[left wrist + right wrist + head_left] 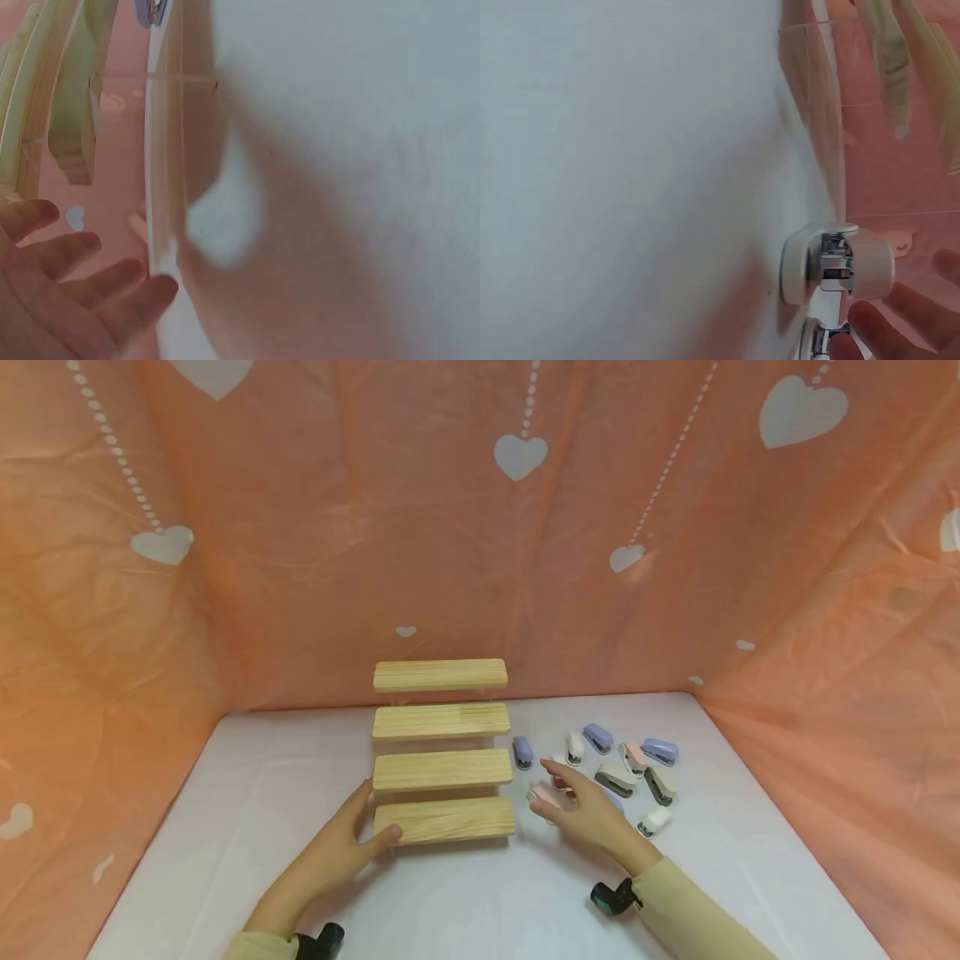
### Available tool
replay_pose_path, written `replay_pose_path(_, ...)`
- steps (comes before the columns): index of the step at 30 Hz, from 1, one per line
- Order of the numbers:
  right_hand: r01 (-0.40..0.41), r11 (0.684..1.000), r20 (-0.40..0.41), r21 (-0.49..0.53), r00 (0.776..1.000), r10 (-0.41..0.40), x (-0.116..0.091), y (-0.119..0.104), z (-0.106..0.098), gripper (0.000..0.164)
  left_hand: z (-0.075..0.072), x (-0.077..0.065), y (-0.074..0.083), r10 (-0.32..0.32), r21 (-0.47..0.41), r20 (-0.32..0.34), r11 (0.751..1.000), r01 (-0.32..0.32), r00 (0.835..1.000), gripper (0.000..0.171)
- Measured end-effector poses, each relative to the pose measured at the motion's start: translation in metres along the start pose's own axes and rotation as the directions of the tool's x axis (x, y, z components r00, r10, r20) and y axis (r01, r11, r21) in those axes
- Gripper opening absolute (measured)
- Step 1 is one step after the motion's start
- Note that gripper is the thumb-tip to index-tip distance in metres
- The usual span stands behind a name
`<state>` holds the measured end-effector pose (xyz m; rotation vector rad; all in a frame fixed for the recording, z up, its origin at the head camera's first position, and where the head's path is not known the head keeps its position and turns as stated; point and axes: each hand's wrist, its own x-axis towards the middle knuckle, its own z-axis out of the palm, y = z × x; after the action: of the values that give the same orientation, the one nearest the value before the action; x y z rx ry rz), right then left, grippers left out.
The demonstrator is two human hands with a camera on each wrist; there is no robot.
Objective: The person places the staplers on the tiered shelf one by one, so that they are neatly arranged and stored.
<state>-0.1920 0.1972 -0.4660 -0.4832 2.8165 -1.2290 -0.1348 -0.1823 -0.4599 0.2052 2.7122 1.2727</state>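
And beyond both grips rises the orange backdrop [435, 543], its top running out of sight. Beneath them spreads the white surface [300, 768], near edge cut off. Between the grips stands the wooden rack [442, 768], four tiers of it, its clear supports barely visible. A pale sleeve [697, 910] leads to each grip, both cut off at the bottom.

Now the left grip [343, 846]: wide, fingers fairly straight beside the rack's left end, thumb over the lowest tier; how firmly it touches, I can't tell. Across from it, the right grip [588, 814] is wide too, thumb and fingers apart, holding nothing, low among the staplers. Below each sits a black wrist camera [613, 899], the left one clipped.

On to the small stuff! A pale pink stapler [873, 264] is right by the right fingertips, contact unclear. Behind those fingers a reddish stapler [558, 782] shows only in part, and a purple stapler [617, 802] peeps from behind the knuckles. Left of that grip, near the rack, a lilac stapler [522, 752]; just beyond it, a white stapler [574, 748]; to its right, more of them, loosely scattered.
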Motion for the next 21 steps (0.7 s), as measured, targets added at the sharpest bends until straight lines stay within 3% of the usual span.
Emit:
replay_pose_path(5, -0.022, 0.999, 0.015, 0.026, 1.0, 0.022, 0.0, 0.003, 0.004, 0.074, 0.006, 0.003, -0.001, -0.034, -0.156, 0.045, 0.987, 0.041, 0.998, 0.093)
replay_pose_path(9, -0.059, 0.996, 0.038, 0.072, 0.998, 0.057, 0.001, 0.006, 0.009, 0.073, 0.011, 0.007, -0.005, -0.015, -0.246, 0.044, 0.969, 0.025, 0.999, 0.087)
replay_pose_path(12, -0.098, 0.99, 0.053, 0.101, 0.994, 0.093, 0.001, 0.008, 0.013, 0.071, 0.015, 0.008, -0.007, -0.001, -0.266, 0.034, 0.964, 0.01, 0.999, 0.08)
replay_pose_path(19, -0.172, 0.971, 0.087, 0.166, 0.983, 0.159, -0.004, 0.016, 0.022, 0.062, 0.026, 0.004, -0.01, -0.025, -0.463, 0.055, 0.885, 0.048, 0.998, 0.068)
replay_pose_path(21, -0.194, 0.96, 0.103, 0.204, 0.979, 0.176, -0.005, 0.018, 0.024, 0.06, 0.027, 0.002, -0.011, -0.025, -0.475, 0.059, 0.879, 0.05, 0.998, 0.066)
